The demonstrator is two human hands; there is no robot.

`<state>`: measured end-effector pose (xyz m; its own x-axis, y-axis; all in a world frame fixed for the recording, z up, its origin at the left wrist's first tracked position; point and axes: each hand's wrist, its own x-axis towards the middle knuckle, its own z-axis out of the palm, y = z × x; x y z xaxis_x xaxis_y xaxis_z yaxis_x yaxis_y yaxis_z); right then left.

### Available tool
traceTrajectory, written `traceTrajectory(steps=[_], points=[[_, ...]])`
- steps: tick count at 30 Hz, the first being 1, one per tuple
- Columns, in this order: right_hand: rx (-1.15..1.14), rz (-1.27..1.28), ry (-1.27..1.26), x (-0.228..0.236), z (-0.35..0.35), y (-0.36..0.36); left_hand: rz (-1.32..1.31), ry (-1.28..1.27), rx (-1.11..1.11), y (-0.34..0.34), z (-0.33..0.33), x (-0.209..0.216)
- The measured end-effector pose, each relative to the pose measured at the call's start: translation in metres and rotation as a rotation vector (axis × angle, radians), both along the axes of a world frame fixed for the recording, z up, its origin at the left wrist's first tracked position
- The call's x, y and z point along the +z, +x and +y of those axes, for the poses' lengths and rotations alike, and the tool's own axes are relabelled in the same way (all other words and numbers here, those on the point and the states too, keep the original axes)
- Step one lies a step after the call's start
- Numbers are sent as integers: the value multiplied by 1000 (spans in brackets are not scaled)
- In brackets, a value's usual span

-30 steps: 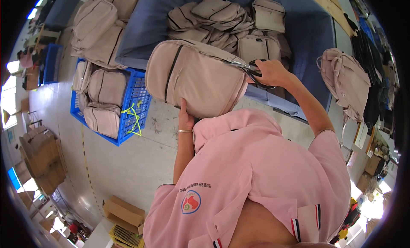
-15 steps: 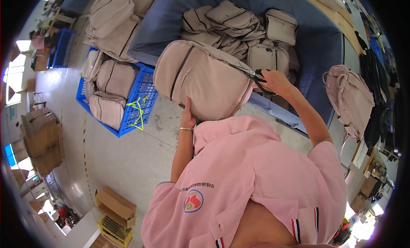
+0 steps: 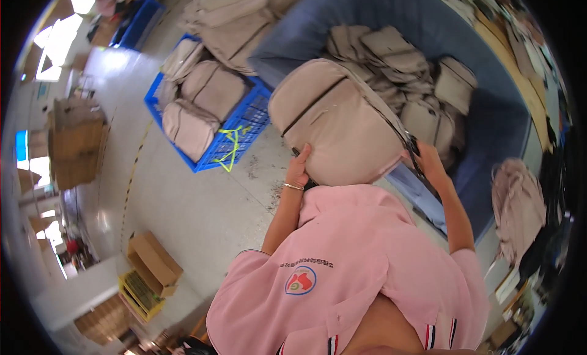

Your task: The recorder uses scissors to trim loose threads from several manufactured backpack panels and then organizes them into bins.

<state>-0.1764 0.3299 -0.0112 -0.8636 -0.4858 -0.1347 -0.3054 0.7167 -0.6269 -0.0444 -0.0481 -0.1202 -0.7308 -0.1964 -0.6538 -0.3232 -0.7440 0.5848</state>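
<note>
Bin, large, blue-grey (image 3: 498, 147): contains a heap of beige bags (image 3: 397, 55).
Held bag, beige, dark zip (image 3: 345, 126): one, raised at the bin's near left side, between bin and pink shirt (image 3: 367, 233).
Left hand (image 3: 298, 167): clamped on the held bag's lower edge, thumb on its face, other fingers largely hidden.
Right hand (image 3: 431, 164): closed round the black-handled scissors (image 3: 414, 152), by the bin's near wall, at the bag's right edge; blade opening cannot be told.
Crate, blue plastic (image 3: 247, 121): left of the bin, packed with bags, yellow-green cord (image 3: 229, 148) attached.
Backpack, pinkish-beige (image 3: 518, 205): right of the bin.
</note>
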Motion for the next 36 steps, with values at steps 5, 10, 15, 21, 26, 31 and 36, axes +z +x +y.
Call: traceTrajectory(steps=[5, 10, 15, 21, 26, 31, 36], points=[[-401, -422, -364, 2, -63, 15, 105, -14, 123, -5, -74, 52], [-523, -609, -542, -5, -130, 9, 276, -58, 280, 5, -213, 77], [-414, -529, -341, 0, -189, -11, 358, -230, 354, 1, -363, 144], [-389, -606, -430, 16, -259, -28, 377, -488, 448, 5, -543, 203], [-385, -576, -300, 20, -296, -34, 413, -533, 430, -7, -692, 226], [-308, -469, -61, 28, -308, -38, -387, -1160, 476, -7, -842, 210], [-167, -278, 116, 21, -314, -48, -491, -1432, -6, -30, -848, 95]])
